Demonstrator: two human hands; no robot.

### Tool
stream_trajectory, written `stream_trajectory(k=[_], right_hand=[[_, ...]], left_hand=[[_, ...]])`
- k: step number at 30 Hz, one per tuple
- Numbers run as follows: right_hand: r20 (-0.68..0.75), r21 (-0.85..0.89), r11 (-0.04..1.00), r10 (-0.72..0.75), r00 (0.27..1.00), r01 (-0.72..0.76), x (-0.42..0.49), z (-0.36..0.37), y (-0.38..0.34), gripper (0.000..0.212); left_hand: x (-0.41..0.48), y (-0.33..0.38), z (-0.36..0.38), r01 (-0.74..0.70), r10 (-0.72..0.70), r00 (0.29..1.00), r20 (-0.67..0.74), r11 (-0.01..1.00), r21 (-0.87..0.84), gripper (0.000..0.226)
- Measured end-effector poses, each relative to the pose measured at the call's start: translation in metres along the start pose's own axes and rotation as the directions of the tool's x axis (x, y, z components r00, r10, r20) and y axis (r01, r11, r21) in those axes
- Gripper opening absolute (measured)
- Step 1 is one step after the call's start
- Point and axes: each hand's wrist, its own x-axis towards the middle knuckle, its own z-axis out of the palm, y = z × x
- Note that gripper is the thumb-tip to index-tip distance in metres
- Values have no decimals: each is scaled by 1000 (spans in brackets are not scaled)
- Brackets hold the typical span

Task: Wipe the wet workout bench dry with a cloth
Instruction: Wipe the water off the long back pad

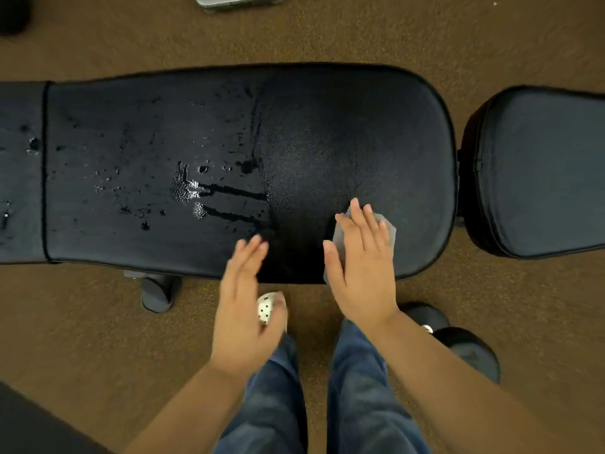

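Note:
A black padded workout bench runs across the view. Its left and middle parts carry water drops and streaks; the right part looks matte. My right hand lies flat, fingers spread, pressing a grey cloth onto the bench near its front edge. Most of the cloth is hidden under the hand. My left hand hovers blurred at the front edge of the bench, fingers apart, holding nothing.
A separate black seat pad sits to the right across a narrow gap. Brown carpet surrounds the bench. A bench foot stands under the front edge. My legs in blue trousers and shoes are below. A grey object lies at the top.

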Motion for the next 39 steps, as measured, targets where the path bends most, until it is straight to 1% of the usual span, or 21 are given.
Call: stream_trajectory(k=[1, 2, 3, 4, 5, 7, 9, 11, 14, 17, 19, 20, 21, 23, 27, 30, 33, 36, 39], right_hand=[[-1, -21, 1000, 17, 1000, -17, 2, 1, -2, 51], [-5, -48, 999, 19, 1000, -20, 4, 2, -1, 51], [-7, -79, 997, 13, 1000, -14, 4, 3, 0, 51], [-7, -116, 993, 7, 1000, -8, 3, 3, 4, 53], [-7, -158, 987, 8, 1000, -9, 1, 2, 8, 54], [-8, -225, 974, 24, 1000, -25, -1, -1, 18, 55], [14, -229, 973, 3, 1000, 0, -2, -4, 27, 56], [48, -178, 982, -49, 998, 57, 1, -6, 34, 56], [73, -124, 988, -84, 994, 92, 4, -7, 33, 61], [95, -175, 977, -110, 989, 125, 3, -4, 28, 68], [87, -233, 963, -115, 990, 132, 2, 0, 24, 75], [78, -253, 959, -110, 991, 126, 3, 3, 20, 76], [71, -266, 956, -111, 991, 126, 5, 6, 15, 75], [63, -282, 949, -130, 989, 143, 7, 15, 1, 70], [35, -291, 945, -149, 988, 152, 13, 35, -34, 62], [59, -304, 931, -196, 979, 204, 17, 47, -58, 57], [63, -305, 927, -210, 976, 219, 23, 53, -74, 55], [91, -250, 937, -227, 970, 243, 22, 47, -66, 53], [109, -167, 944, -268, 957, 284, 17, 31, -36, 50]], left_hand=[[-11, -11, -7, 124, -125, 987, -103, 992, -14, 62], [-18, -21, -14, 243, -244, 950, -196, 970, -31, 60], [-22, -30, -18, 336, -335, 903, -271, 941, -43, 59], [-21, -37, -22, 397, -389, 861, -328, 917, -44, 59], [-17, -44, -24, 430, -413, 832, -371, 902, -40, 60], [0, -53, -26, 450, -419, 799, -431, 892, -33, 60], [22, -58, -26, 452, -419, 755, -505, 890, -63, 58], [43, -63, -26, 471, -466, 662, -587, 868, -158, 56], [60, -67, -23, 491, -559, 511, -653, 814, -312, 57], [65, -68, -17, 459, -611, 400, -683, 778, -428, 59], [71, -69, -17, 410, -673, 296, -678, 731, -545, 59], [74, -69, -17, 386, -696, 252, -673, 710, -590, 58], [76, -70, -17, 369, -708, 222, -670, 697, -614, 58], [78, -72, -16, 357, -713, 205, -671, 693, -627, 57], [79, -75, -14, 369, -709, 212, -672, 695, -617, 58], [79, -74, -13, 372, -694, 217, -687, 709, -599, 57], [79, -73, -13, 379, -691, 215, -690, 710, -593, 57], [80, -73, -12, 382, -691, 216, -690, 710, -592, 58], [80, -73, -12, 384, -686, 215, -695, 714, -586, 58]])
